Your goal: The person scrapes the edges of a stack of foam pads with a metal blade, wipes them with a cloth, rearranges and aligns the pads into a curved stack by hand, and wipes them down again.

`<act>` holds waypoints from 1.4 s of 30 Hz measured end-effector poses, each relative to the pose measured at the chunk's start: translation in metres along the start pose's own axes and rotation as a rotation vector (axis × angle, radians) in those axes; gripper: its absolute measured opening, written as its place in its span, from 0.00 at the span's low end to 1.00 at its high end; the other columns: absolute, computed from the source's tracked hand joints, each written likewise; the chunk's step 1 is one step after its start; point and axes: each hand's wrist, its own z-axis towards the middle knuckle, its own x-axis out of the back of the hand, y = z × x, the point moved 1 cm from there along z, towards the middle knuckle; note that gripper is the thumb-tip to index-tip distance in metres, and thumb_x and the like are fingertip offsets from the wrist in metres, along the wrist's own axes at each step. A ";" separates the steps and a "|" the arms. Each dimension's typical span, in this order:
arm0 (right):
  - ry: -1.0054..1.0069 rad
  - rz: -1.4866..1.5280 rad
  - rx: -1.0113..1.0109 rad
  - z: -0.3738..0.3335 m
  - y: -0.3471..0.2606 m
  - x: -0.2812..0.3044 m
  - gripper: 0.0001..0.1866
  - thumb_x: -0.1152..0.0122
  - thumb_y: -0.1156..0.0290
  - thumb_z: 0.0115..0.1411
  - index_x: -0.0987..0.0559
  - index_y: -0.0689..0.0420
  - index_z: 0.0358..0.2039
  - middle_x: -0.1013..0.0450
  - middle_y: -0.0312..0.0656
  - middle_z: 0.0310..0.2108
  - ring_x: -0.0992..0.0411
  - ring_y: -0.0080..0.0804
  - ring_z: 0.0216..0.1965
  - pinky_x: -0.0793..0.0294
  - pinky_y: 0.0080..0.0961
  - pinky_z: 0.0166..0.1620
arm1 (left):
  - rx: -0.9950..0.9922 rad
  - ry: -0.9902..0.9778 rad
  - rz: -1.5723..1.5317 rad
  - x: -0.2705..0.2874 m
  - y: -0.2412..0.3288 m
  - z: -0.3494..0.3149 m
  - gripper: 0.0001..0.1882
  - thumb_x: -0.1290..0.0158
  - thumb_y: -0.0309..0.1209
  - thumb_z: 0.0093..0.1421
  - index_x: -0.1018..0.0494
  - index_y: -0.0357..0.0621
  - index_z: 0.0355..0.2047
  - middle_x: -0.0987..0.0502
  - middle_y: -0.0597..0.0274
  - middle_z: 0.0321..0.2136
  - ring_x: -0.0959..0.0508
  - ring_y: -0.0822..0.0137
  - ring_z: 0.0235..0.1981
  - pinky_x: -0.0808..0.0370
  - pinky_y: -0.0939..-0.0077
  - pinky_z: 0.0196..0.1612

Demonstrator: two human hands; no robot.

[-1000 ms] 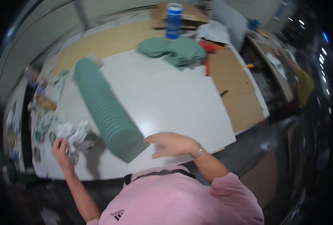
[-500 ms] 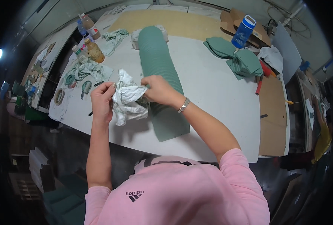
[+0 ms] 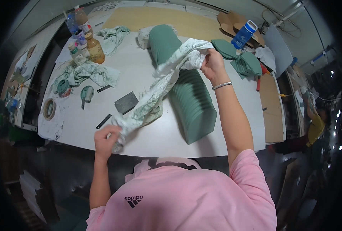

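Note:
A white rag [image 3: 155, 94] with green stains is stretched slantwise between my hands. My left hand [image 3: 107, 139] pinches its lower end near the table's front edge. At the upper end, my right hand [image 3: 214, 66] grips a bunched part of the cloth. Under the rag's upper part lies a long row of green sheets [image 3: 194, 104], standing face to face with rounded tops; the cloth hides part of it. A dark grey block [image 3: 126, 102] rests on the table just left of the rag, and a small black strip [image 3: 104, 121] lies above my left hand.
Several bottles [image 3: 95, 50] stand at the back left, near crumpled stained rags [image 3: 84, 73]. A tape roll [image 3: 49, 109] and a green-smeared scraper [image 3: 87, 94] lie at the left. Stacked green pieces [image 3: 248, 63], a blue bottle [image 3: 244, 35] and cardboard [image 3: 272, 111] are at the right.
The bunched rag has been pulled out long. My right hand has moved right and away from me, my left hand nearer to me. The dark grey block has come into sight.

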 end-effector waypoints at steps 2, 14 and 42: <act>0.024 -0.038 0.006 -0.004 0.000 0.000 0.11 0.55 0.73 0.65 0.25 0.62 0.39 0.25 0.42 0.36 0.24 0.30 0.35 0.22 0.26 0.35 | -0.045 -0.330 0.063 0.009 -0.002 0.004 0.08 0.41 0.24 0.55 0.22 0.34 0.35 0.18 0.57 0.36 0.20 0.67 0.35 0.26 0.75 0.40; -0.165 -0.474 0.087 -0.066 -0.029 -0.145 0.12 0.56 0.72 0.64 0.26 0.64 0.42 0.28 0.44 0.38 0.28 0.34 0.38 0.26 0.34 0.44 | -0.146 0.016 0.434 -0.095 0.005 0.136 0.25 0.36 0.46 0.51 0.24 0.43 0.45 0.20 0.51 0.37 0.21 0.48 0.41 0.26 0.55 0.44; 0.418 -0.683 0.611 0.084 -0.031 -0.047 0.09 0.53 0.80 0.57 0.26 0.72 0.27 0.27 0.49 0.27 0.35 0.30 0.27 0.34 0.35 0.31 | 0.032 -0.546 -0.323 -0.061 0.024 0.004 0.07 0.46 0.26 0.62 0.25 0.32 0.31 0.27 0.68 0.20 0.34 0.80 0.23 0.36 0.80 0.25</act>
